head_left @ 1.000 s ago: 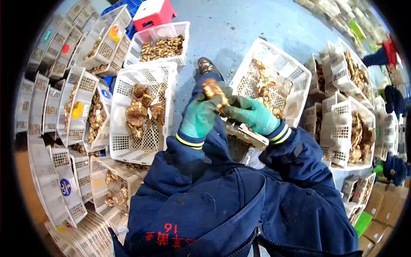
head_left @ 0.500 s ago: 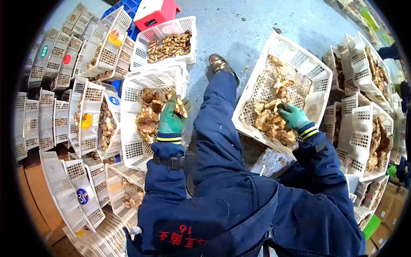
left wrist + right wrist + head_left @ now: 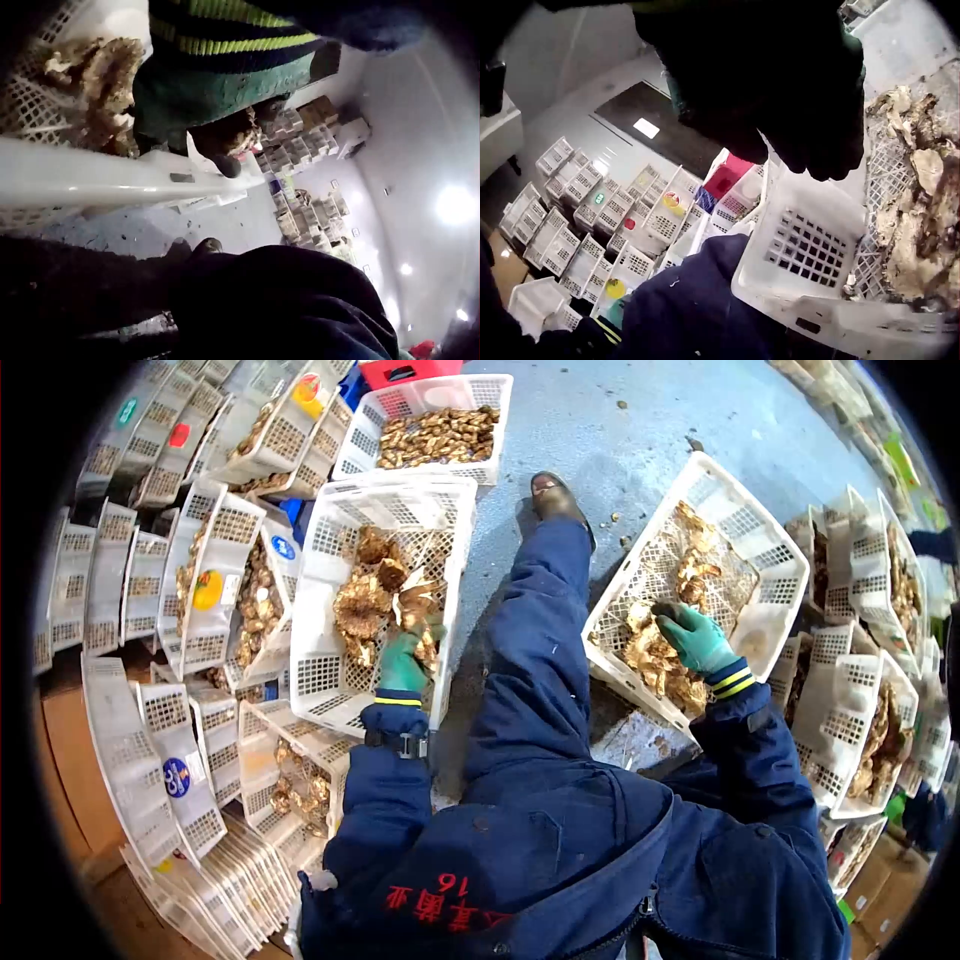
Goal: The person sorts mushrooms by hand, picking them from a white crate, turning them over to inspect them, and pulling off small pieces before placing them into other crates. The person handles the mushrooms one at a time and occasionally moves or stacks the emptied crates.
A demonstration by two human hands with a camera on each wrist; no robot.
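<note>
My left hand (image 3: 403, 663), in a green glove, holds a brown mushroom (image 3: 232, 135) at the right side of the left white crate (image 3: 322, 685). Its thumb and fingers bend round the mushroom in the left wrist view. Large brown mushrooms (image 3: 362, 605) lie in that crate beside the hand. Over the right crate (image 3: 775, 595), my gloved right hand (image 3: 695, 638) reaches down with its fingertips close to a pile of pale, ragged mushrooms (image 3: 655, 665). No mushroom shows between its fingers in the right wrist view, where the hand is mostly dark.
Behind the left crate stands a white crate (image 3: 360, 445) of small mushrooms (image 3: 435, 438), with a red stool (image 3: 420, 368) beyond. Stacked crates (image 3: 205, 595) line the left, and more filled crates (image 3: 850, 710) the right. My leg (image 3: 530, 650) extends between the two work crates.
The hands worked together on a mushroom between the crates, then parted. My left hand carried a mushroom left and lowered it into the left crate; my right hand went to the right crate's pile.
</note>
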